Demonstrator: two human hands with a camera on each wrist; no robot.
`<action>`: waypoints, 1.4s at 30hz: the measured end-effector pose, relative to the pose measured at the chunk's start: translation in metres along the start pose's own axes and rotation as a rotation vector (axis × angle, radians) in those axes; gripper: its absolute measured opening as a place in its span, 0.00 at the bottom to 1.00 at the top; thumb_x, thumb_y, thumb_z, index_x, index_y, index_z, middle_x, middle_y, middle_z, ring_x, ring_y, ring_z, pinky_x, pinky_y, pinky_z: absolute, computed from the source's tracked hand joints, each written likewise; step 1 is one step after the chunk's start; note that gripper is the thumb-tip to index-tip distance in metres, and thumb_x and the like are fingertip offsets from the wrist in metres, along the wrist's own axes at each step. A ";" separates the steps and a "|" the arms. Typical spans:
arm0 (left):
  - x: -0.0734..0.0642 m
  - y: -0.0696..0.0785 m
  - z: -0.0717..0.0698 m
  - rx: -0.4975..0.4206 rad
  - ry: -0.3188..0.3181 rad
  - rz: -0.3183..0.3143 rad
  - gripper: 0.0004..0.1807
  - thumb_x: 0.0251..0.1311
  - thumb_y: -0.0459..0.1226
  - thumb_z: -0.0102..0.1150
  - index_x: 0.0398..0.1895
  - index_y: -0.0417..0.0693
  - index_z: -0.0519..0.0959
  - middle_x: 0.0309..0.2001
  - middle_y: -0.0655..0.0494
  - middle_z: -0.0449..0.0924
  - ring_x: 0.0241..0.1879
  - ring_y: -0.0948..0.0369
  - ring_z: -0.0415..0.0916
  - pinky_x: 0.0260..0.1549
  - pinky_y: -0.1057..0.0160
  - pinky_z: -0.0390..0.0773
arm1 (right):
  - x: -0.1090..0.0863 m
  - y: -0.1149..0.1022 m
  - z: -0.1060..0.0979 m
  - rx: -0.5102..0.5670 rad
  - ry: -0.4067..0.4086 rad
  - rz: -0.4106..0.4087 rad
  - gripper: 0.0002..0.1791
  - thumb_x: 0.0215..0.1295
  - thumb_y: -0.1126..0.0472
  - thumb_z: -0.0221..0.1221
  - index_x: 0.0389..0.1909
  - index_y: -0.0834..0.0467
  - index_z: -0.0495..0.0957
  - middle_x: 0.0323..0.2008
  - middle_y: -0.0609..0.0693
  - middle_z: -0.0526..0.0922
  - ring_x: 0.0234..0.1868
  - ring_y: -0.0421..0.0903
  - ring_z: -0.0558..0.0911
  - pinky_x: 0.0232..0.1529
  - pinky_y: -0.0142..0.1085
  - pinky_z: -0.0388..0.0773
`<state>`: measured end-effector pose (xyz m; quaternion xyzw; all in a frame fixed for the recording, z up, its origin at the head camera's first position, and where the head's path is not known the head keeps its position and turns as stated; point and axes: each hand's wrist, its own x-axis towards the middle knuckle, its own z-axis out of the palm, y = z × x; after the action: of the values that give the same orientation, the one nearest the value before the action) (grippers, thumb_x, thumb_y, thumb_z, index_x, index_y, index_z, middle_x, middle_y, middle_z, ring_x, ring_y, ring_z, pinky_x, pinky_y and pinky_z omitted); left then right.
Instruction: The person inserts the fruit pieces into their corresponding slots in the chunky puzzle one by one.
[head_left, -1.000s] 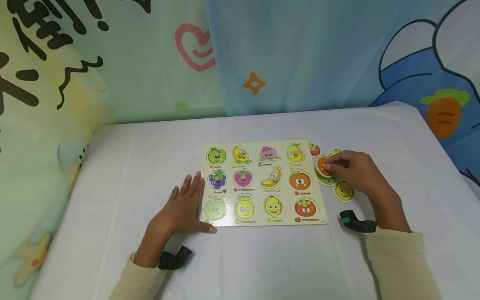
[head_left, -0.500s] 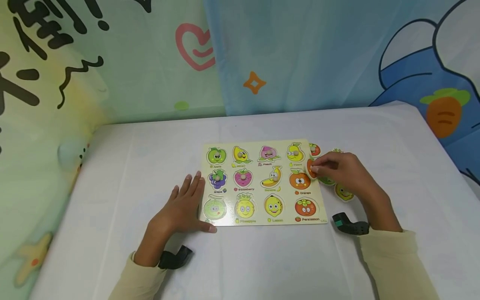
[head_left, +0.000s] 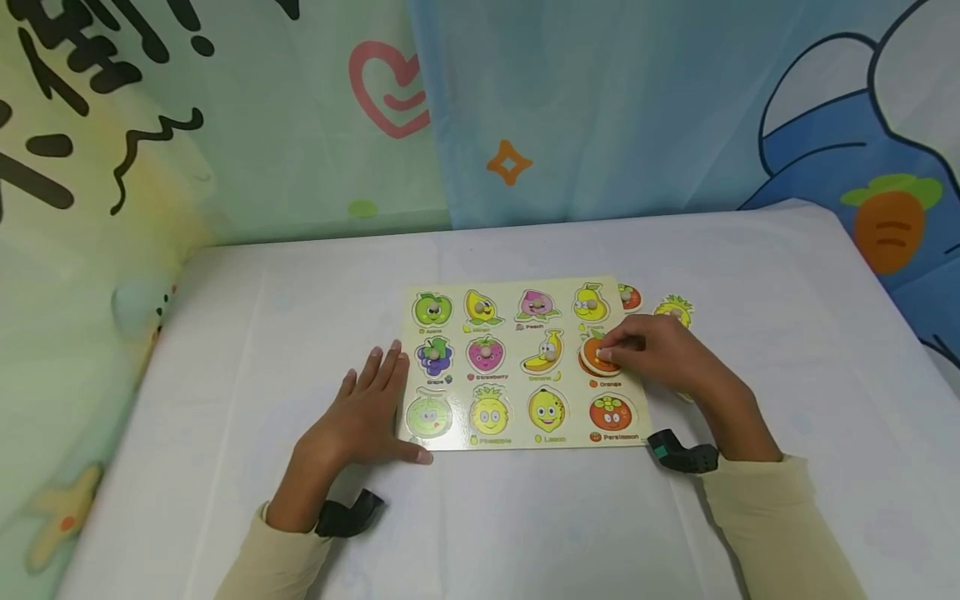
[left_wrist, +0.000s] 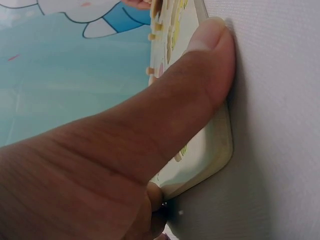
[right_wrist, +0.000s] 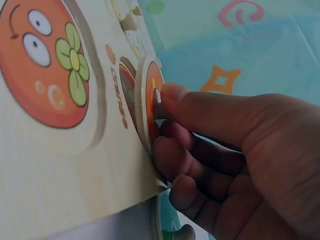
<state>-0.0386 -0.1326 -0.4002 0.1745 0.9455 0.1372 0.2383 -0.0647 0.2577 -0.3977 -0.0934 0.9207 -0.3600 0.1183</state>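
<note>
A pale wooden fruit puzzle board [head_left: 517, 408] lies flat on the white cloth. My left hand [head_left: 363, 417] rests against its left side, fingers straight and thumb [left_wrist: 207, 60] at the near edge. At the board's right side, my right hand [head_left: 667, 354] pinches the knob of an orange puzzle piece [head_left: 594, 354] between thumb and fingertips. In the right wrist view the orange piece [right_wrist: 151, 82] is tilted, close over the recess [right_wrist: 127, 82] labelled Orange and slightly offset from it. Knobbed pieces fill the upper row, plus the grape, strawberry [head_left: 485, 356] and banana [head_left: 550, 350] spots.
Right of the board lie a loose red piece [head_left: 629, 297] and a pineapple piece [head_left: 675, 308]; a green piece [right_wrist: 169, 215] shows below the board's edge in the right wrist view. The bottom row shows printed fruit without knobs. A printed curtain [head_left: 600, 108] stands behind the table.
My right hand has carried the orange piece left from the loose pieces onto the board, over the Orange spot. My left hand has stayed in place.
</note>
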 end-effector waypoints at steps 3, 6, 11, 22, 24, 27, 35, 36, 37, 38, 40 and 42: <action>0.000 0.000 0.000 0.002 -0.002 -0.004 0.74 0.32 0.60 0.78 0.78 0.43 0.41 0.78 0.50 0.30 0.75 0.47 0.26 0.68 0.40 0.37 | 0.000 -0.002 0.001 -0.006 -0.001 0.000 0.06 0.62 0.61 0.66 0.37 0.59 0.85 0.32 0.48 0.83 0.32 0.47 0.74 0.31 0.34 0.71; 0.000 0.000 0.000 0.004 -0.006 -0.006 0.74 0.32 0.60 0.78 0.78 0.44 0.41 0.78 0.50 0.30 0.75 0.47 0.26 0.68 0.40 0.38 | 0.001 -0.003 0.003 -0.021 -0.006 0.001 0.06 0.62 0.61 0.66 0.38 0.59 0.85 0.32 0.48 0.83 0.33 0.47 0.74 0.33 0.36 0.72; 0.000 0.000 0.000 0.004 -0.010 -0.005 0.74 0.33 0.60 0.78 0.78 0.43 0.41 0.78 0.49 0.30 0.75 0.47 0.25 0.68 0.40 0.38 | 0.002 -0.005 0.005 -0.028 -0.022 -0.007 0.05 0.62 0.64 0.66 0.38 0.59 0.85 0.35 0.48 0.82 0.36 0.47 0.74 0.37 0.39 0.73; 0.000 0.000 0.000 -0.004 -0.007 0.001 0.74 0.33 0.60 0.78 0.78 0.43 0.41 0.78 0.49 0.30 0.75 0.47 0.26 0.68 0.40 0.38 | 0.005 -0.008 0.009 -0.061 -0.028 -0.063 0.04 0.60 0.69 0.65 0.35 0.59 0.87 0.35 0.48 0.83 0.39 0.47 0.77 0.41 0.42 0.75; 0.000 0.000 0.000 0.000 -0.006 0.000 0.74 0.33 0.60 0.78 0.78 0.43 0.41 0.78 0.49 0.30 0.75 0.48 0.26 0.68 0.40 0.38 | 0.005 -0.009 0.010 -0.064 -0.025 -0.062 0.05 0.60 0.69 0.65 0.36 0.59 0.87 0.35 0.48 0.83 0.39 0.47 0.77 0.42 0.43 0.75; -0.001 0.000 0.000 0.000 -0.013 -0.004 0.74 0.33 0.60 0.78 0.78 0.44 0.40 0.78 0.50 0.29 0.75 0.48 0.25 0.68 0.41 0.37 | 0.004 -0.009 0.010 -0.057 -0.022 -0.045 0.05 0.61 0.68 0.65 0.37 0.60 0.87 0.36 0.49 0.83 0.39 0.48 0.77 0.42 0.43 0.75; -0.002 0.000 -0.001 -0.009 -0.011 -0.005 0.74 0.33 0.59 0.78 0.78 0.43 0.40 0.78 0.49 0.29 0.75 0.48 0.25 0.68 0.40 0.37 | 0.003 -0.005 0.009 -0.038 -0.015 -0.020 0.05 0.61 0.65 0.66 0.37 0.58 0.87 0.35 0.47 0.82 0.37 0.46 0.76 0.39 0.40 0.74; -0.002 0.000 -0.001 -0.010 -0.011 -0.004 0.74 0.33 0.59 0.78 0.78 0.43 0.40 0.78 0.49 0.29 0.75 0.48 0.25 0.68 0.40 0.37 | 0.003 -0.004 0.008 -0.038 -0.014 -0.015 0.05 0.61 0.64 0.67 0.37 0.57 0.87 0.35 0.47 0.82 0.37 0.46 0.76 0.39 0.40 0.74; -0.002 0.000 -0.001 -0.013 -0.009 -0.002 0.74 0.33 0.59 0.78 0.78 0.43 0.40 0.78 0.49 0.30 0.75 0.47 0.25 0.68 0.40 0.37 | 0.003 -0.004 0.008 -0.034 -0.015 -0.009 0.05 0.61 0.63 0.66 0.38 0.57 0.87 0.35 0.47 0.82 0.37 0.45 0.76 0.39 0.40 0.74; -0.002 0.000 -0.001 -0.015 -0.009 0.000 0.74 0.34 0.59 0.78 0.78 0.43 0.41 0.78 0.49 0.30 0.75 0.47 0.25 0.68 0.40 0.37 | 0.003 -0.003 0.007 -0.032 -0.016 -0.001 0.05 0.62 0.62 0.66 0.38 0.57 0.86 0.35 0.47 0.82 0.37 0.46 0.76 0.39 0.40 0.74; -0.002 0.000 -0.002 -0.016 -0.012 0.004 0.73 0.34 0.59 0.78 0.78 0.42 0.40 0.78 0.48 0.30 0.75 0.47 0.26 0.68 0.40 0.37 | 0.003 -0.003 0.004 -0.025 -0.013 0.019 0.07 0.63 0.60 0.65 0.39 0.57 0.86 0.35 0.47 0.83 0.38 0.46 0.76 0.40 0.41 0.74; -0.002 0.000 -0.002 -0.016 -0.013 0.007 0.73 0.35 0.59 0.78 0.78 0.42 0.40 0.78 0.48 0.30 0.75 0.47 0.26 0.69 0.41 0.37 | 0.002 -0.003 0.001 -0.032 0.003 0.038 0.08 0.65 0.58 0.64 0.40 0.57 0.85 0.35 0.48 0.82 0.39 0.47 0.75 0.41 0.42 0.73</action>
<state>-0.0384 -0.1339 -0.3980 0.1770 0.9421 0.1446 0.2453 -0.0662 0.2545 -0.3971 -0.0771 0.9281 -0.3432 0.1224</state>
